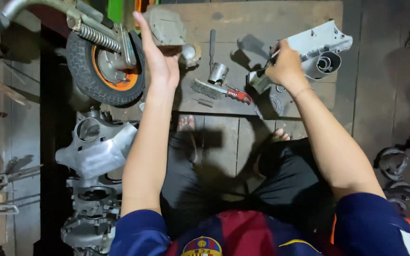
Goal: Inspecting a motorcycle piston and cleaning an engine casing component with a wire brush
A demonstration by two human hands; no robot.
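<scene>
Boards (224, 142) of dark wood make the floor where the person sits, both bare feet showing beyond black trousers. Largest on it is the wheel (104, 64), at upper left, a black tyre on an orange rim, with a coil spring (98, 37) slanting across its top. Below the wheel, at the left, a stack of grey engine casings (93, 156) lies just beside the left forearm. At upper right a grey metal casing (321, 47) with a round port is tilted up off the boards; the right hand (288, 66) is clenched on a thin tool whose tip meets the casing's near end, though what kind of tool it is cannot be told. The left hand (160, 52) is raised before the wheel with fingers straight and thumb apart, and it grips a flat grey block (167, 26) by its lower edge. Between the two hands, on the boards, lie a wire brush (221, 90) with a red handle, a short metal sleeve (218, 73) standing just above the bristles, and a slim dark rod (212, 45) pointing away from the person. A small dark pin (205, 102) rests just below the brush.
</scene>
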